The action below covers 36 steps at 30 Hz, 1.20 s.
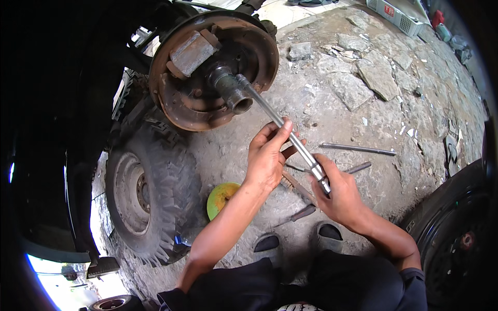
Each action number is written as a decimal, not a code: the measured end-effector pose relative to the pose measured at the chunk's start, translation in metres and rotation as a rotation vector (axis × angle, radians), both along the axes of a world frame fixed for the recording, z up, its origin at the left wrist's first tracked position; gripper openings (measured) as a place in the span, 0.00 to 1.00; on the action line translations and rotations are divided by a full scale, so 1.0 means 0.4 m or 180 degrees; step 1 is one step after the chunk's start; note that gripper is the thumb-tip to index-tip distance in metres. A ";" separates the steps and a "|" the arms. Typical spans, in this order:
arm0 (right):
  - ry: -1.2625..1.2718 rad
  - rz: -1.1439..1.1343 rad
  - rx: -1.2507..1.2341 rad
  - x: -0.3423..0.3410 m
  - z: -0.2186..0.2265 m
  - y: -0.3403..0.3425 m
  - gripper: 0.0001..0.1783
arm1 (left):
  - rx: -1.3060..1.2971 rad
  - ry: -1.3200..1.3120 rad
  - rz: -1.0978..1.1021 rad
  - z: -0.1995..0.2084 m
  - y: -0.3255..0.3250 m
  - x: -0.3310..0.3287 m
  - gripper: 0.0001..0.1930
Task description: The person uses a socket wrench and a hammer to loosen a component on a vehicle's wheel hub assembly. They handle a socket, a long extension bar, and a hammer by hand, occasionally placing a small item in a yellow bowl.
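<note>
A rusty brake backing plate (176, 111) with a worn metal block (193, 53) bolted near its top stands at the upper left. A hollow axle spindle (231, 90) sticks out from its middle. A long chrome socket extension bar (270, 111) slants from beside the spindle down to the right. Its far end is at the plate, but I cannot see whether it sits on a bolt. My left hand (268, 155) is closed around the bar's middle, thumb on top. Around the bar's near end, by a collared joint, my right hand (340, 194) is wrapped.
Below the plate stands a chunky-treaded tyre (155, 192), beside a green bowl (220, 199). A metal rod (358, 149), a wire brush (298, 187) and a screwdriver (302, 212) lie on the ground. Broken slabs (376, 78) lie far right; another wheel (456, 233) stands near right.
</note>
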State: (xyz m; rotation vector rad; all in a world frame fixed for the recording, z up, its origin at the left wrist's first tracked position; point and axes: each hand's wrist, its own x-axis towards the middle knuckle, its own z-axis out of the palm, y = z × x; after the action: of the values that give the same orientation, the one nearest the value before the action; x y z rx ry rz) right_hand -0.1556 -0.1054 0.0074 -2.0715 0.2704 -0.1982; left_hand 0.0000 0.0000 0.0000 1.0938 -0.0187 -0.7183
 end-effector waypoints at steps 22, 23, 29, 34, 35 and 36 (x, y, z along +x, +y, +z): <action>0.0539 0.0130 0.2219 -0.020 0.030 -0.039 0.21 | 0.0344 -0.0119 -0.0312 0.029 0.015 0.043 0.16; 0.0920 0.0284 0.2924 -0.016 0.034 -0.051 0.21 | 0.0280 -0.0082 -0.0360 0.019 0.020 0.049 0.16; 0.1209 0.1327 0.3979 0.013 0.002 -0.103 0.26 | 0.0286 -0.0364 -0.0619 0.031 0.024 0.051 0.17; 0.1432 0.1040 0.3380 0.031 0.024 -0.123 0.20 | 0.0353 -0.0274 -0.0553 0.056 0.020 0.033 0.18; 0.1464 0.1032 0.3311 0.034 0.024 -0.126 0.20 | 0.0413 -0.0287 -0.0562 0.053 0.020 0.033 0.18; 0.1494 0.1022 0.3234 0.037 0.026 -0.129 0.21 | 0.0464 -0.0303 -0.0573 0.047 0.019 0.036 0.18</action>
State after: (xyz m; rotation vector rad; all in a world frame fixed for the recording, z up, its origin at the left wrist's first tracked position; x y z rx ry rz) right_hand -0.1408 -0.1572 0.0178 -1.0901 0.2418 0.5341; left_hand 0.0143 0.0074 0.0190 1.2767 -0.1496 -0.8381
